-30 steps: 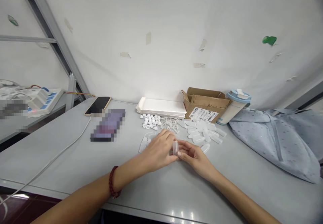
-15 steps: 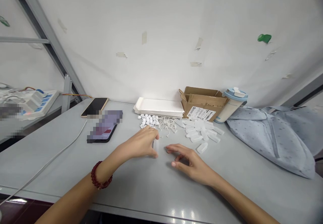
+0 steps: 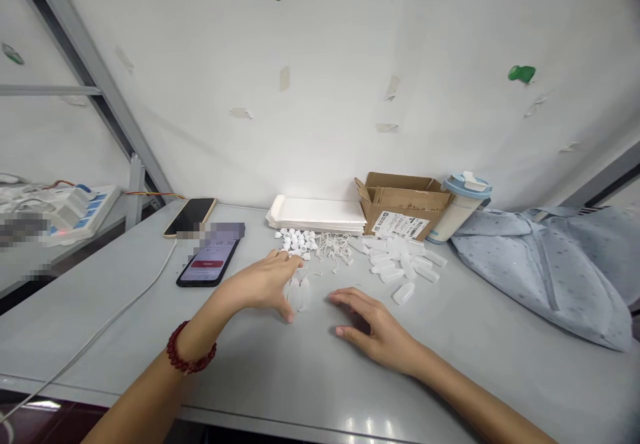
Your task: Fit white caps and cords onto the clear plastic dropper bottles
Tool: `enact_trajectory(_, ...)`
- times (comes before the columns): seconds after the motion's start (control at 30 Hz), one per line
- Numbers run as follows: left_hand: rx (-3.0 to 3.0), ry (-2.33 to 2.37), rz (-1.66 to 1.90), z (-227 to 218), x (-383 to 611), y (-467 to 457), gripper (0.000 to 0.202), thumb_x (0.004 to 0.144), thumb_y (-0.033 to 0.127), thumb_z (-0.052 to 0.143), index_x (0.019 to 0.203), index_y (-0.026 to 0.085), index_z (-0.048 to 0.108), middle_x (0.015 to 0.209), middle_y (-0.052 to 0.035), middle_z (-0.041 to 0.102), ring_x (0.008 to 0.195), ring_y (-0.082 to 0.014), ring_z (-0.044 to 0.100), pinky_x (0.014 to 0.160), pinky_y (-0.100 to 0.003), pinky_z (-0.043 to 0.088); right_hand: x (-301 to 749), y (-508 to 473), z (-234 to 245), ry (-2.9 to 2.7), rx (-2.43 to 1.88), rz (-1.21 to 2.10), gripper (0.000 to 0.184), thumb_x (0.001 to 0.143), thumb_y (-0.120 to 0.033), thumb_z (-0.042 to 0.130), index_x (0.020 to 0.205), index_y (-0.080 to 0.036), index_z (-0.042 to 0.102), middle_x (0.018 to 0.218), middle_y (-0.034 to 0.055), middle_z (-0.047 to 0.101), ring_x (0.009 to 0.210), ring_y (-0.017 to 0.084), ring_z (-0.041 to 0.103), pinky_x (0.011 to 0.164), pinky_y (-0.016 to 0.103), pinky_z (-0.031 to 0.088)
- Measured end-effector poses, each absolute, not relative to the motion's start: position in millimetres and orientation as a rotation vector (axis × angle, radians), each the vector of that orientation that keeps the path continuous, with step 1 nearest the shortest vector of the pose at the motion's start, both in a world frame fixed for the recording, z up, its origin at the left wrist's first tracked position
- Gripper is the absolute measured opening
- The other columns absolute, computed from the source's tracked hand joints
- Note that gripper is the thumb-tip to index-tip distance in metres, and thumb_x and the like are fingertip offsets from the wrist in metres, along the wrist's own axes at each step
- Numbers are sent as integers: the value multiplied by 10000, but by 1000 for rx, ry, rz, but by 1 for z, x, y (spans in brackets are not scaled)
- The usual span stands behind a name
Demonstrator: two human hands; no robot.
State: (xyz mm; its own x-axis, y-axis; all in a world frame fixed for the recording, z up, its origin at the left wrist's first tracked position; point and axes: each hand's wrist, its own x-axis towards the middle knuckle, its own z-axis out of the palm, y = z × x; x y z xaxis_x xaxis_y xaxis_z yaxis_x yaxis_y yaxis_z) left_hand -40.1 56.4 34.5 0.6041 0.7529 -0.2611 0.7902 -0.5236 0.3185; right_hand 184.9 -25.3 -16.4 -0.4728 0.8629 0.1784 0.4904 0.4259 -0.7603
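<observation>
My left hand [image 3: 263,284], with a dark red bead bracelet [image 3: 189,351] at the wrist, arches over the table with thumb and fingers apart. Just right of its fingers, translucent oblong plastic pieces [image 3: 305,292] lie side by side, a thin white string at their far end. My right hand [image 3: 377,327] rests to the right, fingers curved and spread, holding nothing. Beyond the hands are several small white caps [image 3: 296,239], a heap of white strings [image 3: 334,247] and a pile of similar translucent pieces [image 3: 400,257]. One loose piece [image 3: 403,293] lies nearer my right hand.
White flat boxes or envelopes [image 3: 316,212] are stacked against the wall. Beside them stand an open cardboard box [image 3: 405,201] and a lidded cup [image 3: 457,211]. A blue-grey fabric bag [image 3: 540,271] lies right. Two phones, one black [image 3: 213,261], one gold-edged [image 3: 190,217], and a white cable [image 3: 125,304] lie left.
My left hand has shifted slightly left and opened away from the translucent piece, so the pieces and string beside it now show. My right hand has hardly moved.
</observation>
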Motion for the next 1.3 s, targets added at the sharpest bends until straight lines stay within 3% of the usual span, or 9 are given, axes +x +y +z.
enact_trajectory(0.13, 2436, 1354, -316, 36, -43, 57, 609, 469, 395, 756, 974, 181, 491, 912, -77, 585, 886, -292, 539, 660, -307, 423, 171, -17, -26, -2110, -1234, 792, 414, 785, -336, 610, 1163, -205, 503, 1044, 88, 568, 931, 210, 540, 781, 341, 464)
enact_trajectory(0.23, 2428, 1379, -396, 37, -40, 56, 588, 474, 421, 745, 945, 189, 480, 799, -42, 598, 749, -261, 581, 581, -284, 410, 156, -7, -28, -2137, -1325, 787, 598, 734, -388, 655, 1246, -180, 425, 1003, 89, 562, 850, 209, 541, 729, 340, 464)
enact_trajectory(0.33, 2452, 1358, -394, 39, -36, 54, 568, 481, 424, 747, 927, 194, 482, 790, -38, 604, 747, -254, 592, 576, -277, 413, 143, 5, -24, -2175, -1421, 788, 724, 691, -429, 677, 1301, -187, 369, 998, 87, 555, 833, 221, 546, 701, 344, 454)
enact_trajectory(0.5, 2458, 1348, -387, 42, -33, 51, 542, 521, 394, 756, 948, 184, 497, 848, -69, 631, 798, -278, 604, 638, -318, 444, 133, 18, -17, -2254, -1470, 717, 546, 682, -391, 681, 1159, -189, 506, 940, 70, 560, 800, 219, 548, 674, 332, 434)
enact_trajectory(0.67, 2475, 1334, -308, 37, -34, 54, 546, 564, 394, 726, 1024, 190, 515, 908, -84, 636, 849, -292, 606, 651, -323, 450, 137, 19, -21, -2181, -1439, 770, 543, 642, -356, 715, 1107, -183, 496, 922, 48, 556, 763, 193, 532, 639, 312, 428)
enact_trajectory(0.83, 2474, 1357, -276, 32, -35, 57, 544, 584, 418, 707, 1047, 199, 524, 899, -87, 634, 826, -283, 602, 630, -306, 438, 139, 21, -24, -2088, -1435, 869, 550, 613, -344, 740, 1077, -213, 476, 940, 33, 542, 809, 184, 519, 691, 315, 436)
enact_trajectory(1.03, 2480, 1344, -243, 33, -36, 56, 571, 596, 390, 708, 1094, 188, 516, 905, -93, 634, 859, -288, 590, 643, -303, 430, 138, 23, -27, -2074, -1343, 821, 535, 617, -301, 748, 1079, -215, 492, 1114, 59, 525, 1038, 230, 473, 875, 379, 396)
enact_trajectory(1.3, 2481, 1333, -272, 35, -37, 57, 570, 614, 449, 692, 1087, 186, 513, 892, -93, 637, 871, -293, 587, 638, -304, 424, 140, 24, -31, -2097, -1300, 784, 582, 643, -365, 734, 1143, -193, 491, 1214, 90, 511, 1140, 248, 431, 966, 415, 352)
